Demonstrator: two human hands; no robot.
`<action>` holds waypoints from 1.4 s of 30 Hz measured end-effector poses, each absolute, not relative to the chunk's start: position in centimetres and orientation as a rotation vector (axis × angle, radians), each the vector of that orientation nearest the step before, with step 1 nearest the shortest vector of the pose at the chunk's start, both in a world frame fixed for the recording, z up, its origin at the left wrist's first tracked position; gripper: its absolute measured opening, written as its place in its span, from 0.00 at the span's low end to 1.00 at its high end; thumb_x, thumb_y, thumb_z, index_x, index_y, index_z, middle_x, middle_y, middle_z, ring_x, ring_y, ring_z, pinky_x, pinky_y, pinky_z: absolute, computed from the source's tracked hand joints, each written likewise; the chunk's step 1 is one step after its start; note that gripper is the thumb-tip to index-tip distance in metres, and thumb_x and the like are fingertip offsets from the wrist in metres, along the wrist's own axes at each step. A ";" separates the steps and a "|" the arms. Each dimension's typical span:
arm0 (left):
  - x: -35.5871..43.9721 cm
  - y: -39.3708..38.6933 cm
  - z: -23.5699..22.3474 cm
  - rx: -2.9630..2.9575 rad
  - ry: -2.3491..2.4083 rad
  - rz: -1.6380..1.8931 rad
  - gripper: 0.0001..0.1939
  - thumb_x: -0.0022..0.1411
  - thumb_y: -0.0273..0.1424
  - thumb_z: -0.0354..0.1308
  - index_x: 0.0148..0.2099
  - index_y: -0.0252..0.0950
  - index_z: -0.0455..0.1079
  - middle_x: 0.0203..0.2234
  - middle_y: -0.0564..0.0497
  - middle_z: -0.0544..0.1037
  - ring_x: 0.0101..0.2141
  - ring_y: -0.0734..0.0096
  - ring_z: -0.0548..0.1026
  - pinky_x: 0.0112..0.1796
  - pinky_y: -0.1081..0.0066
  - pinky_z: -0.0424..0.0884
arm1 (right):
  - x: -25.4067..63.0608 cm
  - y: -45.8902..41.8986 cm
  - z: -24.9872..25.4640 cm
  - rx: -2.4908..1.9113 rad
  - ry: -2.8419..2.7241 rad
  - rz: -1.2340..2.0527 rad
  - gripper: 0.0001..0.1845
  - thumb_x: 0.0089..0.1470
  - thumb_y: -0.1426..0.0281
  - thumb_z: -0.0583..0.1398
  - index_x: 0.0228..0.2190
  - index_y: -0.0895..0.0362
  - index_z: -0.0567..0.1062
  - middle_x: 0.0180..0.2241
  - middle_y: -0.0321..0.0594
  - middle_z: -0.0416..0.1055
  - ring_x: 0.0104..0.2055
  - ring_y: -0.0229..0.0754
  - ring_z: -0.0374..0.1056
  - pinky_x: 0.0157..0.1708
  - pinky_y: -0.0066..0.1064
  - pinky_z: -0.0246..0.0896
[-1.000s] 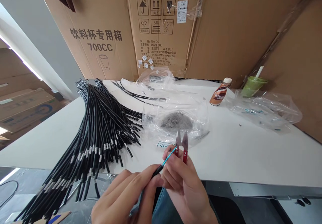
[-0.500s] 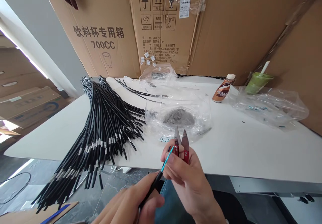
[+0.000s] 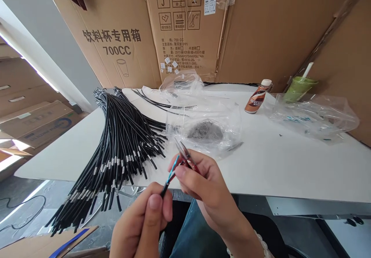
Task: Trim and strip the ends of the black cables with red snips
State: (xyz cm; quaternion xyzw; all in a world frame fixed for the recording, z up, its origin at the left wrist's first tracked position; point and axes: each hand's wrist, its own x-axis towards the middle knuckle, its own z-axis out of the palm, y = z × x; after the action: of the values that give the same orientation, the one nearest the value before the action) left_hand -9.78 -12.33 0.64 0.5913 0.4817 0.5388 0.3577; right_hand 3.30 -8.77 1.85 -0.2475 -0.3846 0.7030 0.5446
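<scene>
My left hand [image 3: 145, 219] pinches a black cable [image 3: 164, 189] close to its stripped end. Thin inner wires [image 3: 173, 170], one light blue and one reddish, stick out of the black sheath toward my right hand [image 3: 203, 182]. That hand is wrapped round red-handled thread snips [image 3: 185, 155], whose blades point up and to the left. Its thumb and fingertips meet at the bared wires; whether they pinch them I cannot tell. A large bundle of black cables [image 3: 116, 142] with pale bands near their ends lies on the white table [image 3: 269, 165] to the left.
Behind my hands lies a clear plastic bag [image 3: 205, 130] with a grey mass of fine pieces. Farther right stand a Nescafe bottle [image 3: 257, 97] and a green cup [image 3: 300, 88], beside another plastic bag [image 3: 321, 119]. Large cardboard boxes [image 3: 185, 26] wall off the back.
Both hands have shifted left, and the snips now tilt more to the left with their blades closer together. A reddish wire now shows beside the blue one.
</scene>
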 end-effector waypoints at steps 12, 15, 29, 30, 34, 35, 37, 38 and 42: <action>-8.5 -12.2 0.5 1.371 1.288 1.633 0.14 0.65 0.42 0.57 0.30 0.41 0.72 0.20 0.56 0.70 0.22 0.77 0.68 0.23 0.83 0.68 | 2.4 -8.6 0.8 -0.408 -0.684 1.848 0.10 0.55 0.64 0.66 0.29 0.58 0.76 0.14 0.23 0.44 0.17 0.26 0.34 0.19 0.27 0.29; -8.2 -12.4 0.5 1.375 1.257 1.610 0.14 0.66 0.42 0.57 0.30 0.41 0.72 0.20 0.55 0.70 0.22 0.76 0.67 0.23 0.83 0.67 | 2.5 -8.8 0.4 -0.361 -0.625 1.865 0.11 0.56 0.65 0.65 0.26 0.58 0.74 0.13 0.22 0.41 0.16 0.26 0.32 0.20 0.28 0.28; -7.6 -11.0 0.7 0.621 0.718 1.337 0.18 0.64 0.40 0.59 0.24 0.37 0.67 0.19 0.58 0.50 0.21 0.76 0.46 0.23 0.81 0.62 | 2.1 -9.3 0.2 -0.516 -0.706 1.616 0.11 0.56 0.69 0.64 0.25 0.58 0.70 0.18 0.26 0.53 0.20 0.27 0.40 0.21 0.20 0.44; -7.7 -11.1 0.6 0.599 0.696 1.324 0.18 0.64 0.40 0.59 0.24 0.37 0.67 0.19 0.58 0.50 0.21 0.76 0.45 0.23 0.81 0.62 | 2.1 -9.4 0.2 -0.509 -0.721 1.601 0.10 0.57 0.69 0.64 0.26 0.58 0.71 0.18 0.26 0.54 0.20 0.27 0.39 0.21 0.19 0.45; -7.9 -11.2 0.6 0.543 0.629 1.284 0.17 0.65 0.39 0.59 0.25 0.37 0.68 0.19 0.58 0.47 0.21 0.76 0.44 0.23 0.81 0.61 | 2.1 -9.6 0.2 -0.515 -0.730 1.568 0.10 0.58 0.70 0.63 0.26 0.57 0.72 0.19 0.27 0.56 0.20 0.27 0.43 0.22 0.18 0.48; -7.9 -11.2 0.6 0.533 0.620 1.279 0.16 0.65 0.38 0.59 0.25 0.37 0.69 0.19 0.58 0.47 0.21 0.76 0.44 0.23 0.81 0.61 | 2.1 -9.6 0.2 -0.519 -0.730 1.563 0.10 0.58 0.70 0.63 0.26 0.57 0.72 0.19 0.28 0.56 0.20 0.27 0.44 0.22 0.18 0.48; -7.9 -11.2 0.6 0.518 0.601 1.271 0.16 0.65 0.38 0.59 0.25 0.37 0.69 0.19 0.58 0.47 0.21 0.76 0.44 0.23 0.81 0.61 | 2.1 -9.6 0.3 -0.525 -0.732 1.556 0.10 0.58 0.70 0.63 0.25 0.57 0.71 0.18 0.28 0.56 0.20 0.27 0.44 0.22 0.18 0.48; -7.9 -11.2 0.6 0.511 0.591 1.270 0.16 0.65 0.37 0.59 0.26 0.37 0.69 0.19 0.58 0.47 0.21 0.77 0.44 0.23 0.81 0.61 | 2.1 -9.6 0.3 -0.531 -0.733 1.551 0.10 0.58 0.70 0.63 0.25 0.57 0.71 0.18 0.27 0.55 0.20 0.27 0.43 0.21 0.18 0.48; -7.9 -11.2 0.8 0.452 0.566 1.251 0.16 0.65 0.36 0.60 0.25 0.36 0.69 0.19 0.59 0.47 0.20 0.78 0.45 0.23 0.81 0.61 | 2.2 -9.5 0.4 -0.561 -0.742 1.544 0.10 0.57 0.70 0.63 0.25 0.57 0.71 0.18 0.26 0.50 0.20 0.27 0.39 0.21 0.19 0.46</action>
State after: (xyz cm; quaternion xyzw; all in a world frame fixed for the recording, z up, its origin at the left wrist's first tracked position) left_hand -7.93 -11.16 0.81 0.2068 0.2591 0.5726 0.7498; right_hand 2.16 -9.45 0.36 -0.2441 -0.3226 0.6718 0.6205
